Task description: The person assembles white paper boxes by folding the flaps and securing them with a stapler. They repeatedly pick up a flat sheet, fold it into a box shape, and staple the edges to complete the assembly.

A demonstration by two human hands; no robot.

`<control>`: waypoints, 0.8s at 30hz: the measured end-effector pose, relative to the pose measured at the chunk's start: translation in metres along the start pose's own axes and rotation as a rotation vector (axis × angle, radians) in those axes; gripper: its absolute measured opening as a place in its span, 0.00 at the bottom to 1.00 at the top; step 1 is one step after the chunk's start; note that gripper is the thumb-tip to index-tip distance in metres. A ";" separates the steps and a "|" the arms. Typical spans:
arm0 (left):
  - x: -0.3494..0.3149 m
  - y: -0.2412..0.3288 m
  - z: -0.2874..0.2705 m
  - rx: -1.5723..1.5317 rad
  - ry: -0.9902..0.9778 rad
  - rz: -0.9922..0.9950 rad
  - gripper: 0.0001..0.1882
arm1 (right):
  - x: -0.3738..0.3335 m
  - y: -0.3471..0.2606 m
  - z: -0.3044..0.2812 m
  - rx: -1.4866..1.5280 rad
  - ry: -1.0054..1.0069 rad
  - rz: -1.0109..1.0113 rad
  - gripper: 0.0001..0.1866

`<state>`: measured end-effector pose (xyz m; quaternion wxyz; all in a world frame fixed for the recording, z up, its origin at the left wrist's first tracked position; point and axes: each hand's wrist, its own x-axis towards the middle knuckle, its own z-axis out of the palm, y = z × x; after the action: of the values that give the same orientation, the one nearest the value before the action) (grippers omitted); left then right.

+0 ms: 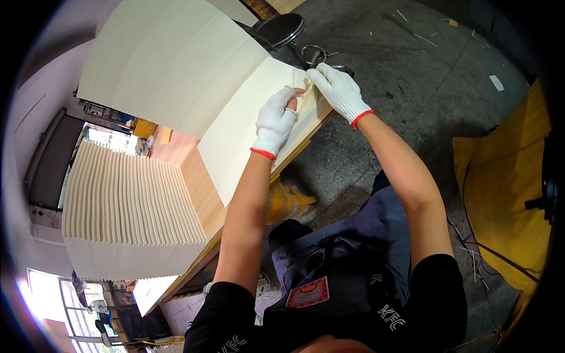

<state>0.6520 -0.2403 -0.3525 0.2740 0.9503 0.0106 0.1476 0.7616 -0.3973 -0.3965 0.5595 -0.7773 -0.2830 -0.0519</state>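
Both of my hands wear white knit gloves with red cuffs. My left hand (276,119) is over a pale, flat panel (235,138), its fingers curled and two bare fingertips showing. Whatever those fingertips grip, if anything, is too small to make out. Up at the panel's far right corner, my right hand (339,91) is closed on a thin, pale yellowish strip (308,99) that looks crumpled or bunched. The strip lies between the two hands, along the panel's edge. Behind the flat panel rises a second large pale sheet (170,62), tilted up.
Many upright pale boards (126,200) stand in a tight row at the left. Under the panel runs the workbench edge (306,138). A round black stool (282,29) is beyond its far corner. Yellow sheeting (506,188) hangs at the right, and scraps lie on the dark floor (406,88).
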 end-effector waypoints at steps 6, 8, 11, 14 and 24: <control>0.000 0.016 -0.003 0.080 -0.044 -0.121 0.20 | 0.001 0.001 0.002 0.006 -0.004 0.009 0.26; 0.000 0.009 0.000 0.100 0.000 -0.046 0.18 | 0.000 0.000 0.001 0.012 -0.006 0.013 0.26; -0.001 0.003 0.002 0.106 0.033 0.017 0.16 | 0.000 -0.003 -0.002 0.016 -0.029 0.028 0.26; -0.003 -0.001 0.005 0.049 0.115 -0.006 0.16 | -0.001 -0.007 -0.005 0.008 -0.065 0.051 0.26; 0.001 0.000 0.004 0.163 0.031 0.004 0.15 | 0.001 0.001 0.001 0.020 -0.039 0.036 0.26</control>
<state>0.6536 -0.2423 -0.3552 0.1953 0.9671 0.0249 0.1613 0.7627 -0.3966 -0.3968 0.5624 -0.7775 -0.2804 -0.0237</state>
